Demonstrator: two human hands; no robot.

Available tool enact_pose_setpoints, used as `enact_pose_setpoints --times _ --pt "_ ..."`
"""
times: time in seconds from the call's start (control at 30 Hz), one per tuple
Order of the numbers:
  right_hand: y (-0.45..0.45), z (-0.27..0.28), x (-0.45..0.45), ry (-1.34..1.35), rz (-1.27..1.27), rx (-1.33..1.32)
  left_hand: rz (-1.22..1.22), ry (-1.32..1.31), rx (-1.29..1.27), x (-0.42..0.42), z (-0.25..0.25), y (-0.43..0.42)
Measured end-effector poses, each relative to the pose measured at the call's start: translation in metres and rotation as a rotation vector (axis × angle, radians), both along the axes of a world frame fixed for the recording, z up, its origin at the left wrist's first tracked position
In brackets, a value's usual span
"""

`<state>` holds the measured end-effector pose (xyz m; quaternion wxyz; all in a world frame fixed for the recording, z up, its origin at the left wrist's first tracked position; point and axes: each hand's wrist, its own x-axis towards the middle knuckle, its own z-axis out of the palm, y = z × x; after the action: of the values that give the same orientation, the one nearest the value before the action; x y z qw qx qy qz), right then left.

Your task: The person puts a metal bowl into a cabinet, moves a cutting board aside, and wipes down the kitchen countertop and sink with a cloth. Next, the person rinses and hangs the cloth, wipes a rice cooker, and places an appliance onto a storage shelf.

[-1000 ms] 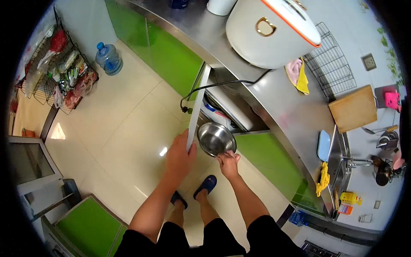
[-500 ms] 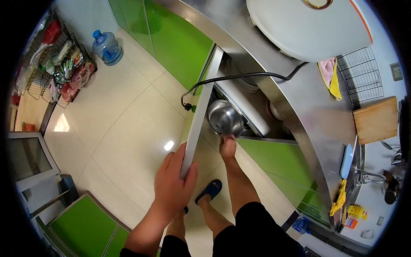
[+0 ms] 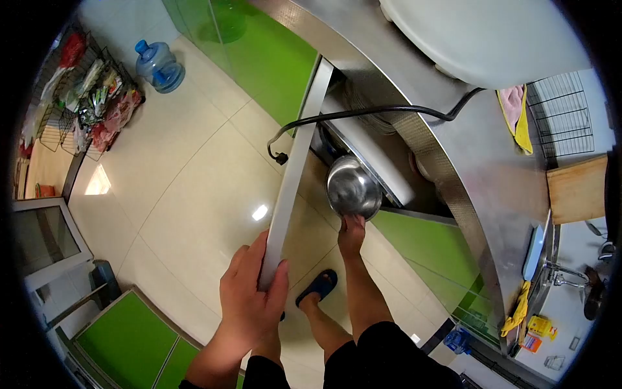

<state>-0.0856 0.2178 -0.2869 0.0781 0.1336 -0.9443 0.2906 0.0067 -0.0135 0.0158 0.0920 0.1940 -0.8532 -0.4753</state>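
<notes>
My left hand grips the free edge of an open cabinet door, fingers on one side and thumb on the other. A shiny stainless steel bowl is held at its near rim by my right hand. The bowl is at the mouth of the cabinet, its hollow side facing me, beside a white panel-like edge inside. Some of my right fingers are hidden behind the rim. Across the top of the door hangs a black power cord, its plug dangling on the outer side.
Above the cabinet runs a steel countertop carrying a large white appliance, a cloth, a wire rack and a cutting board. A blue water jug stands on the floor near a filled wire basket.
My right hand and the bowl have moved slightly right and toward me. The door edge and my left hand sit a little further left and lower. The view has shifted slightly.
</notes>
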Motion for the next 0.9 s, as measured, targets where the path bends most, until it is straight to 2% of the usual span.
enact_pose_setpoints --times 0.17,0.33,0.53,0.67,0.73,0.9 --pt "0.012 0.003 -0.006 0.005 0.02 0.023 0.007 -0.041 0.034 -0.003 0.005 0.003" --pt "0.003 0.004 -0.027 0.122 0.079 -0.016 0.021 0.011 -0.008 0.0 -0.001 0.002" --pt "-0.007 0.006 -0.035 0.109 0.047 0.033 -0.008 -0.021 0.023 0.0 0.004 -0.001" --pt "0.0 0.009 -0.018 0.16 0.125 -0.02 -0.013 0.0 0.034 0.0 0.001 -0.002" --pt "0.006 0.02 0.005 0.022 0.146 0.043 -0.008 0.029 0.017 0.0 -0.001 -0.001" --pt "0.013 0.06 0.05 -0.037 0.273 0.04 -0.015 0.043 0.024 0.002 -0.005 -0.003"
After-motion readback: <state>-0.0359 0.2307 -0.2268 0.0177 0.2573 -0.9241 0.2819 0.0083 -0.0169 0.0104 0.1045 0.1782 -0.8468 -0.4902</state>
